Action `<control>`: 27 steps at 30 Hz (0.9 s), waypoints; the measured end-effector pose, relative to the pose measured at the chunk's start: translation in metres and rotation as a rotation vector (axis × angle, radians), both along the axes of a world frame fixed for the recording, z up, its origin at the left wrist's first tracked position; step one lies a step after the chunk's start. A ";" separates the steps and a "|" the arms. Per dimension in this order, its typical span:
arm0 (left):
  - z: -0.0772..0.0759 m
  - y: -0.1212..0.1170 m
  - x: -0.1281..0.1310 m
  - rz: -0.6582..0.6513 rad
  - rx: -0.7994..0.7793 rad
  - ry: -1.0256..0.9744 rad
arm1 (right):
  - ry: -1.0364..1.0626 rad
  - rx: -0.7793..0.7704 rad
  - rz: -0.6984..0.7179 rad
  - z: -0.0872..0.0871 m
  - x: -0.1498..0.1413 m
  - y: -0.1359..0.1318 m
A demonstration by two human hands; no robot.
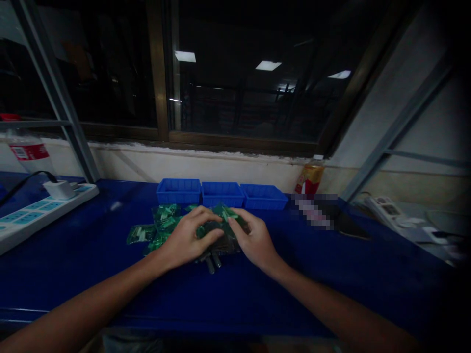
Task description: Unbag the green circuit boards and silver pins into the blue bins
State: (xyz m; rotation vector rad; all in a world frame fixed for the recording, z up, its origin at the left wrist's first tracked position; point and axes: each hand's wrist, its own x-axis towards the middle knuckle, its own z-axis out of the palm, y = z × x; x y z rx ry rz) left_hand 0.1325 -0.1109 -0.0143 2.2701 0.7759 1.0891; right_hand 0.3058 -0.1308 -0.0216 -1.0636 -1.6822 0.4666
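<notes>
While right hand (256,239) seemingly pinches green packet (222,211), nearly closed, left hand (189,234) curves part-open beside it, hold unclear. Packet between hands, near blue bins (222,197) on surface (147,299). Step: apparently two-handed packet handling; next move calls for steady grip.
</notes>
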 end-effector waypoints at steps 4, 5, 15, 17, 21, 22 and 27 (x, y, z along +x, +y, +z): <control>0.002 0.008 -0.003 -0.013 -0.557 -0.290 | -0.316 0.333 0.011 0.000 0.006 -0.001; 0.001 0.010 -0.003 -0.022 -0.660 -0.348 | -0.382 0.377 0.026 0.000 0.007 -0.001; 0.011 0.050 -0.030 0.200 -0.701 -0.709 | -0.561 0.464 -0.075 0.007 0.006 -0.006; 0.018 0.059 -0.048 0.355 -0.623 -0.563 | -0.565 0.458 -0.092 0.008 0.006 -0.006; 0.028 0.065 -0.078 0.655 -0.334 0.333 | -0.613 0.394 -0.069 0.005 0.004 -0.009; 0.029 0.066 -0.082 0.694 -0.282 0.487 | -0.629 0.370 -0.056 0.004 0.003 -0.009; 0.018 0.073 -0.091 0.858 -0.183 0.838 | -0.675 0.273 -0.010 0.001 0.002 -0.009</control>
